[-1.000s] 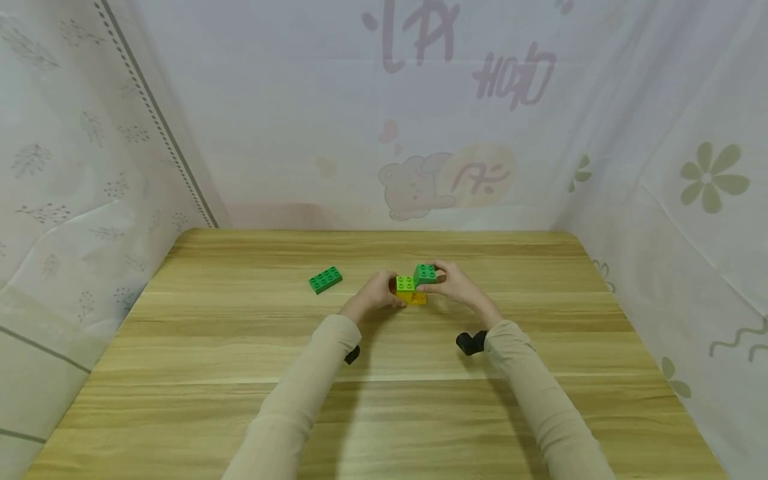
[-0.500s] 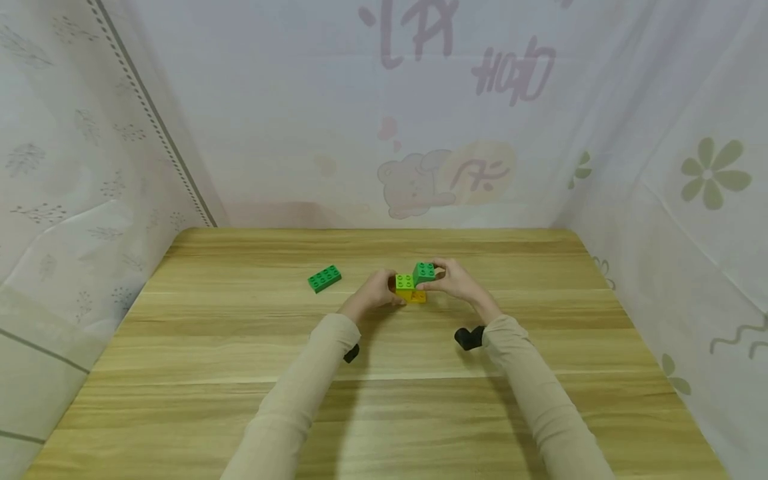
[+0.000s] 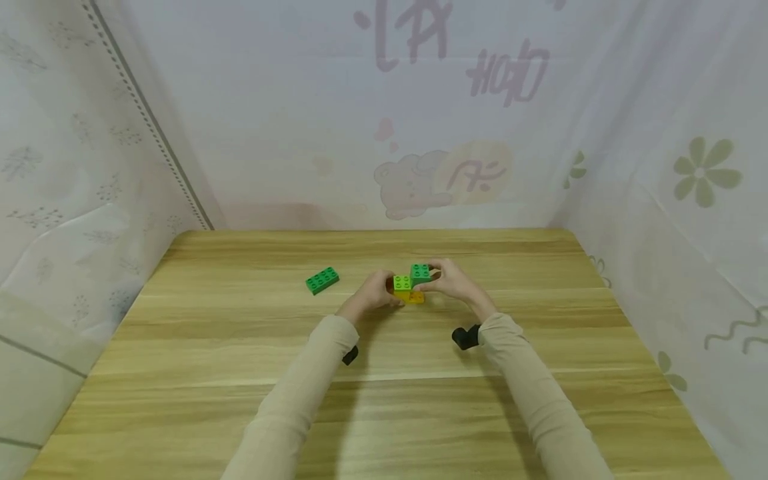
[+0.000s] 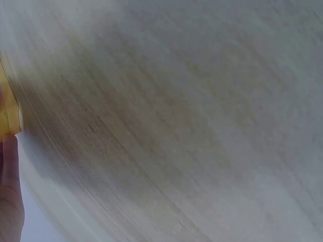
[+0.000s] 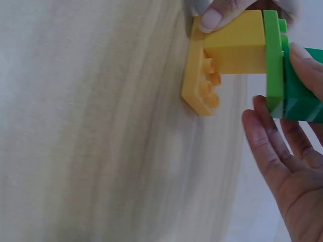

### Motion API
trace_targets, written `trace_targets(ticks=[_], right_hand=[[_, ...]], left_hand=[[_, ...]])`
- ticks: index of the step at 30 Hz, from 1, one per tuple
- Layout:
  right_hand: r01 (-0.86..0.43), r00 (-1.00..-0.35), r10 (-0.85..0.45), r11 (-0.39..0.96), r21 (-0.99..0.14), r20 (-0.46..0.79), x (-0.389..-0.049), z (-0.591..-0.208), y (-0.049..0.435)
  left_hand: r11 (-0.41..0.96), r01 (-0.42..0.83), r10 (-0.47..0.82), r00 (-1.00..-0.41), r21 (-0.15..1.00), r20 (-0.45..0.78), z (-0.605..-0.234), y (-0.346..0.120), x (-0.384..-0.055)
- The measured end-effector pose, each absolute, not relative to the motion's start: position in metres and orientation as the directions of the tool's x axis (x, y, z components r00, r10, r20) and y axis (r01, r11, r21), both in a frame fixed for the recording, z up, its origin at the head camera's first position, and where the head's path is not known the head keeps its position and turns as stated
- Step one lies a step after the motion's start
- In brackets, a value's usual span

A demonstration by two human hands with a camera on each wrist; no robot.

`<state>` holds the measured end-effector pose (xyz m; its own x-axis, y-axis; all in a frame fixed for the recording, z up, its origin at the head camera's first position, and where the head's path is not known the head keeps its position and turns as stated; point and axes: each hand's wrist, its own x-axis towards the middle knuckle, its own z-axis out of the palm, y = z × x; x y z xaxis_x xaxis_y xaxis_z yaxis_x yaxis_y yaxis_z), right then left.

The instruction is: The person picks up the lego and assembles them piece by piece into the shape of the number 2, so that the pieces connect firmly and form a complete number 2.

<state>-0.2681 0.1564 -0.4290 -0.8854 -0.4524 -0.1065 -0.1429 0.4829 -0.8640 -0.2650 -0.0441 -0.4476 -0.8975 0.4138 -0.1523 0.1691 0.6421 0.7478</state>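
Note:
My left hand (image 3: 377, 291) grips the yellow brick (image 5: 234, 40) low in a small stack, its thumb on the yellow base piece (image 5: 194, 91). A light green plate (image 3: 402, 283) lies across the yellow brick and juts out over the base's bare studs. With thumb and fingers, my right hand (image 3: 455, 281) holds a dark green brick (image 3: 420, 272) against the studded side of that jutting part. Whether its studs are fully seated I cannot tell. At the left wrist view's edge, only a bit of yellow piece (image 4: 9, 113) and some of the hand show.
A longer dark green brick (image 3: 323, 281) with several studs lies left of the stack on the wooden table (image 3: 396, 427). Black wrist devices (image 3: 465, 337) hang under both sleeves. Patterned cloth (image 3: 288, 133) hangs behind the table and at both sides.
The dark green brick has turned slightly and looks squarer to the light green plate. Both hands keep their hold, and the head view has shifted a little.

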Motion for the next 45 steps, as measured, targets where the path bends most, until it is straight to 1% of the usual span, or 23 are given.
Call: trace_targets(ticks=[7, 13, 22, 32, 38, 45], right_hand=[[-0.164, -0.886, -0.46, 0.437, -0.884, -0.062, -0.268, -0.443, 0.156], [-0.143, -0.887, -0.458, 0.396, -0.907, -0.061, -0.267, -0.444, 0.156], [-0.152, -0.89, -0.447, 0.475, -0.866, -0.089, -0.267, -0.437, 0.152], [-0.152, -0.887, -0.454, 0.468, -0.87, -0.089, -0.267, -0.434, 0.155], [-0.117, -0.889, -0.441, 0.481, -0.869, -0.124, -0.266, -0.432, 0.153], [-0.123, -0.889, -0.44, 0.491, -0.862, -0.124, -0.267, -0.432, 0.155]], left_hand=[[0.639, 0.167, 0.419, -0.894, 0.75, -0.157, -0.45, -0.046, -0.263], [0.637, 0.161, 0.414, -0.896, 0.754, -0.158, -0.448, -0.046, -0.264], [0.617, 0.181, 0.414, -0.902, 0.766, -0.12, -0.455, -0.05, -0.264], [0.622, 0.196, 0.425, -0.898, 0.758, -0.116, -0.456, -0.049, -0.262], [0.609, 0.184, 0.426, -0.896, 0.771, -0.123, -0.454, -0.056, -0.259], [0.586, 0.131, 0.393, -0.909, 0.799, -0.139, -0.453, -0.073, -0.257]])
